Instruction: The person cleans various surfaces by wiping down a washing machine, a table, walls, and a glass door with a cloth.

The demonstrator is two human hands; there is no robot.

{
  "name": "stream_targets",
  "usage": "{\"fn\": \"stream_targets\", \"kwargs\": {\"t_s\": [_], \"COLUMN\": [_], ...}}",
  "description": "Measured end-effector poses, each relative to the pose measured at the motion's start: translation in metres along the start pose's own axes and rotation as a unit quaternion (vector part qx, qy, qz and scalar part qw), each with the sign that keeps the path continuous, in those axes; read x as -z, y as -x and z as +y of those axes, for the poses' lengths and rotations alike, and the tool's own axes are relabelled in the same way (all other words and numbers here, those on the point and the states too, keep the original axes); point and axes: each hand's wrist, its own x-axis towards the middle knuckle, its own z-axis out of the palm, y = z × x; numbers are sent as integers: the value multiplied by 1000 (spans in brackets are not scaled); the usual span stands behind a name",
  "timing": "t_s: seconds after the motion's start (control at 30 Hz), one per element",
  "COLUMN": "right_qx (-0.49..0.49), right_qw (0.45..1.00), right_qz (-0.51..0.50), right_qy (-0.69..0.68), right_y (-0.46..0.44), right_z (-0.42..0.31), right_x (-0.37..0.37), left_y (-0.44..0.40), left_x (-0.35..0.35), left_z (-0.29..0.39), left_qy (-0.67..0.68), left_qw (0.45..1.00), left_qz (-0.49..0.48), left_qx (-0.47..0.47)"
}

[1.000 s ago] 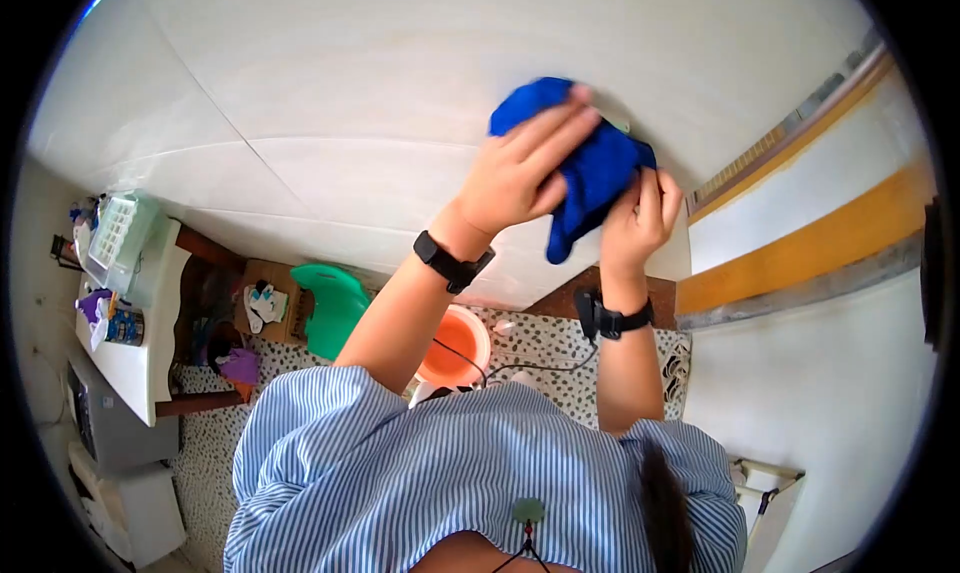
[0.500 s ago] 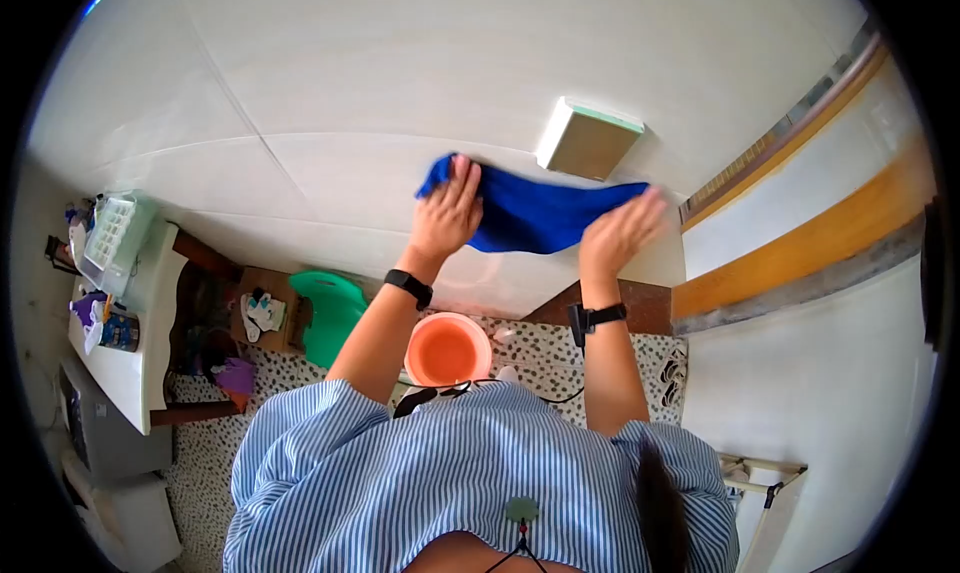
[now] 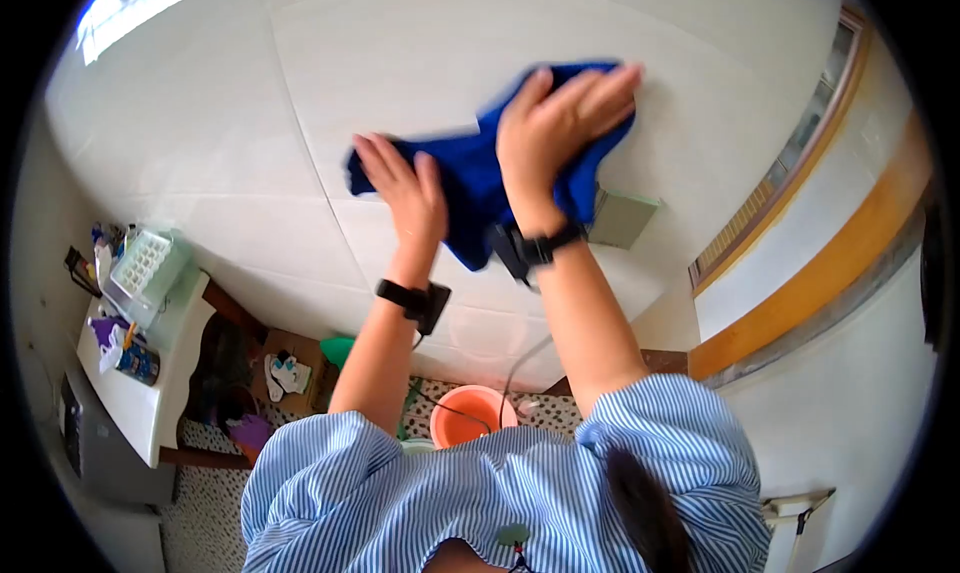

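Blue cloth [image 3: 465, 178] lies spread against the pale wall [image 3: 400, 73], and both hands are on it as I look through the head feed. Nearest my view is the striped shirt [image 3: 680, 443]; beyond it, dark straps circle both wrists. The left hand [image 3: 405, 198] is open, fingers extended over the cloth's left end, gripping nothing that I can make out. The right hand [image 3: 555, 133] is open too, palm toward the wall, its fingers over the upper right part; they blur a little, so I cannot tell how hard they press. Compared with half a second ago, I see the cloth has gone from below the small box [image 3: 622, 220] on the wall to mostly above and left of it, with one lower fold just beside the box. I take that to mean the contact has shifted to a higher stretch of wall, though the middle of the cloth is bunched and may not touch evenly. Farther down, the orange bucket [image 3: 465, 418] sits on the speckled floor [image 3: 205, 513]. Off to the left, a white tabletop [image 3: 130, 398] carries a clear plastic container [image 3: 150, 273], and bright window light [image 3: 130, 13] shows at the upper left edge.
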Motion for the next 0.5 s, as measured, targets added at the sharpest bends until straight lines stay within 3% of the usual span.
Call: {"fn": "stream_targets", "kwargs": {"t_s": [0.07, 0.13, 0.2, 0.27, 0.33, 0.37, 0.43, 0.5], "right_qx": [31, 82, 173, 300, 334, 342, 263, 222], "right_qw": [998, 976, 880, 846, 821, 837, 862, 876], "right_qz": [-22, -113, -290, -276, -312, -287, -206, -125], "right_qy": [-54, -169, -334, -343, -342, -316, -381, -409], "right_y": [-27, -22, 9, 53, 32, 15, -26, -75], "right_z": [-29, -60, -79, -94, -93, -92, -81, -64], "right_x": [-13, -15, -32, -55, -54, -57, -71, -69], "left_y": [-36, -51, -44, -10, 2, -11, -30, -80], "left_x": [15, 17, 24, 3, 1, -9, -17, -10], "left_z": [4, -9, -20, -53, -39, -30, -6, 56], "left_qy": [34, 17, 48, 184, 213, 175, 88, 77], "left_qw": [999, 999, 998, 978, 947, 954, 962, 981], "left_qz": [12, 34, 15, 100, 173, 189, 223, 172], "left_qx": [-2, -18, -30, 11, 168, 151, 128, -54]}}
